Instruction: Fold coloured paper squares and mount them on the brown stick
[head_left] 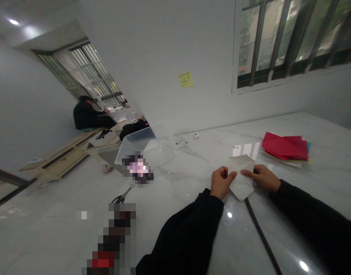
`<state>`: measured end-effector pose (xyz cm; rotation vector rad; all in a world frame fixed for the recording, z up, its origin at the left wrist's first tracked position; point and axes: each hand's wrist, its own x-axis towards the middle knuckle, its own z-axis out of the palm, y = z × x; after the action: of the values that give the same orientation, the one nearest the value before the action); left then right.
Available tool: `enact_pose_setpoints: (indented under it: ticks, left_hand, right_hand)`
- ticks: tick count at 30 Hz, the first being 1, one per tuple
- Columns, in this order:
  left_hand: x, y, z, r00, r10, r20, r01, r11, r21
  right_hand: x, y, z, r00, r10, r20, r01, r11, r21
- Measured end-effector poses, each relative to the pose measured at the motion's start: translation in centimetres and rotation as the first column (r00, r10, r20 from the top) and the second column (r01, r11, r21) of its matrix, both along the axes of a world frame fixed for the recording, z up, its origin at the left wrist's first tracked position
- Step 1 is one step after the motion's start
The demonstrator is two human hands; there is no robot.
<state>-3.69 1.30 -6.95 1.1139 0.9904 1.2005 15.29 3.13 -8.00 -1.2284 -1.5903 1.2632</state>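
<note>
White paper [241, 189]: sits pinched between left hand [220, 183] and right hand [265, 178], thumbs on top, likely to steady the folds; beyond right hand, red sheets [286, 146].

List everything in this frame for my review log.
Folded paper: one, off-white, in both hands
Paper stack: count unclear, red on top, right
Scissors: one, black-handled, left
Bin: one, clear, left
Small device: one, white, by wall
Strip: one, dark, below paper
Note: one, yellow, wall
Table: one, white marbled
Barred windows: two, upper left and right
Pixelated patches: contents unreadable, left
Seated person: one, dark-clothed, background
Left hand, right hand: black-sleeved
</note>
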Motion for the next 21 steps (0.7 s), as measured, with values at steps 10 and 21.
enact_pose_setpoints:
  ticks: [10,21]
  left_hand:
    - [0.03,0.09,-0.13,1.0,-0.003,-0.02,0.003,1.0,0.015]
    - [0.03,0.07,-0.06,1.0,-0.014,-0.023,0.015,1.0,0.02]
  right_hand:
    - [0.01,0.0,0.06,0.999,-0.003,0.046,0.002,1.0,0.025]
    - [0.0,-0.18,0.29,0.998,0.06,0.036,-0.06,0.998,0.001]
